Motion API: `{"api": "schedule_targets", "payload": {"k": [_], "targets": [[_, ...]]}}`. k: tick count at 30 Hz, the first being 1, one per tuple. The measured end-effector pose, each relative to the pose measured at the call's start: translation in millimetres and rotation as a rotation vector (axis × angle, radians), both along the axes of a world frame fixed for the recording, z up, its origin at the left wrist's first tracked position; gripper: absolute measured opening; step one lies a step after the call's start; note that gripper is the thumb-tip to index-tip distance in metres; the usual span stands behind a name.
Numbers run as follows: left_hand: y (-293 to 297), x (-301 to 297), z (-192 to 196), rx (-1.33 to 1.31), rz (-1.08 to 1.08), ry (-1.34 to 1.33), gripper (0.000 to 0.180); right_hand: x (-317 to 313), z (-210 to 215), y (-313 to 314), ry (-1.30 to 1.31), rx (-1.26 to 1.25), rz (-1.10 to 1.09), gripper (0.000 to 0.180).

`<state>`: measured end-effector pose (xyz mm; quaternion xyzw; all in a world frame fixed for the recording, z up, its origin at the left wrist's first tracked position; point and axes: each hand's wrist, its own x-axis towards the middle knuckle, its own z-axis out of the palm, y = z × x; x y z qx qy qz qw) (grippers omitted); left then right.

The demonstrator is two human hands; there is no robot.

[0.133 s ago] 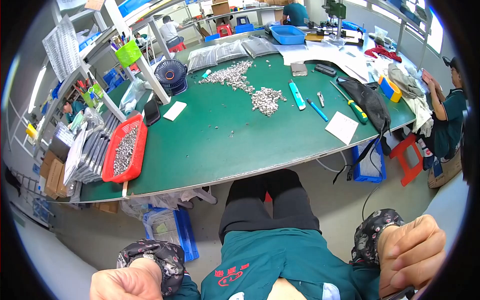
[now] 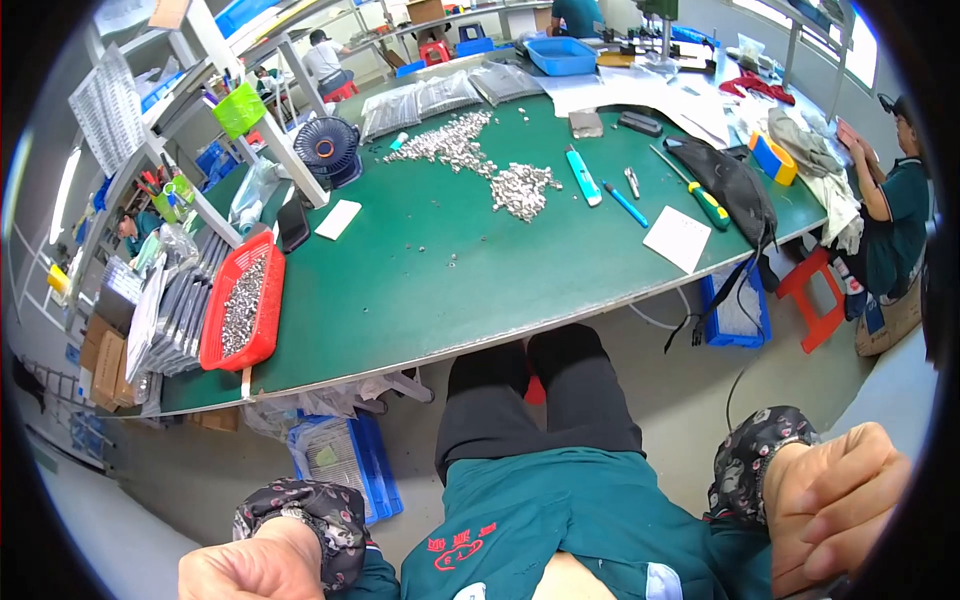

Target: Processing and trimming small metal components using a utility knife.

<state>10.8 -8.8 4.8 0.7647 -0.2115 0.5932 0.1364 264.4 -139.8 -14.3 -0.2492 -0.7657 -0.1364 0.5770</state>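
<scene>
At the lower left edge is my left hand (image 2: 252,572), its fingers curled and partly cut off by the frame. Whatever it might hold is out of sight. My right hand (image 2: 838,510), raised at the lower right, is closed with bent fingers; a dark edge shows below it, too little to name. Both wrists wear dark flowered sleeve covers (image 2: 762,455). Neither hand touches the green table (image 2: 400,310) in front of me. On it lie two heaps of small shiny metal parts (image 2: 522,191), and a red basket (image 2: 272,315) of similar parts stands at the left.
A fan (image 2: 327,148), a phone (image 2: 293,224) and a white card (image 2: 338,220) sit at the left. Rightward lie a cutter knife (image 2: 583,177), a blue pen (image 2: 625,204), a screwdriver (image 2: 712,207) and a black bag (image 2: 725,180). Another person (image 2: 890,200) sits at the far right.
The whole view has shifted a little, with the table and its things slightly more to the left and higher. My right hand appears slightly farther right; both hands stay closed.
</scene>
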Motion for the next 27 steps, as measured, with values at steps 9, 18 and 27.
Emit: {"api": "schedule_targets", "payload": {"k": [9, 18, 27], "targets": [[34.9, 17.4, -24.6, -0.052, 0.133, -0.161, 0.033, 24.2, -35.8, 41.4, 0.340, 0.204, -0.060, 0.039], [137.4, 46.4, -104.1, -0.391, 0.661, 0.216, 0.011, 78.9, -60.9, 161.9, 0.420, -0.485, -0.399, 0.013], [148.6, 72.1, -161.3, -0.390, 0.906, 0.354, 0.024, 148.2, -154.6, 204.6, 0.230, -0.660, -0.822, 0.006]]}}
